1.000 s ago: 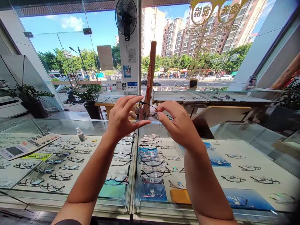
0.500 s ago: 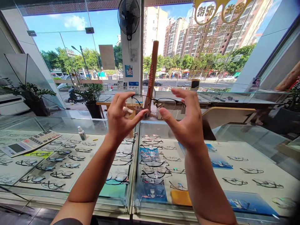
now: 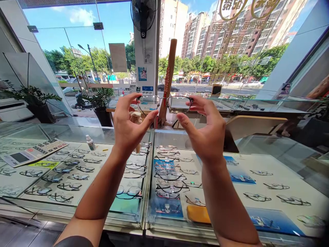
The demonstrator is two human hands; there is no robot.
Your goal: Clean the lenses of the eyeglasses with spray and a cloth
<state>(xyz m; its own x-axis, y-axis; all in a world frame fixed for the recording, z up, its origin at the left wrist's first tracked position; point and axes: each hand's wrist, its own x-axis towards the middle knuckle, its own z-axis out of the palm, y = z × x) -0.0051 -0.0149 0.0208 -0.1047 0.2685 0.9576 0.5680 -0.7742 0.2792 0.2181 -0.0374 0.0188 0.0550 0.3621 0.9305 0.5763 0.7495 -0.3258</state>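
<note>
Raised high above the counter, in front of the shop window: a pair of dark-rimmed glasses (image 3: 165, 104), lenses level and turned toward the head camera, the bridge overlapping a tall wooden post (image 3: 168, 72) beyond. Gripped at both outer ends of the frame by the left hand (image 3: 131, 128) and the right hand (image 3: 205, 133), each in a wide, open span, fingertips (image 3: 192, 99) at the rim corners and thumbs reaching in below the lenses, their exact contact impossible to tell. Behind the left hand, a pale beige strip (image 3: 135, 117), perhaps a cloth, its hold unclear. Step in hand, by judgement: looking over the raised pair, with the next move calling for steady fingertips and no pressure on the lenses. Below, two glass display cases: the left case (image 3: 51, 132) holding rows of glasses (image 3: 77, 176) on a pale board, plus a small white bottle (image 3: 90, 142) and a flat keypad (image 3: 33, 152); the right case (image 3: 169, 139) holding more rows of frames (image 3: 169, 176), some on blue cards (image 3: 239, 178), and an orange card (image 3: 198, 214) near the front edge.
</note>
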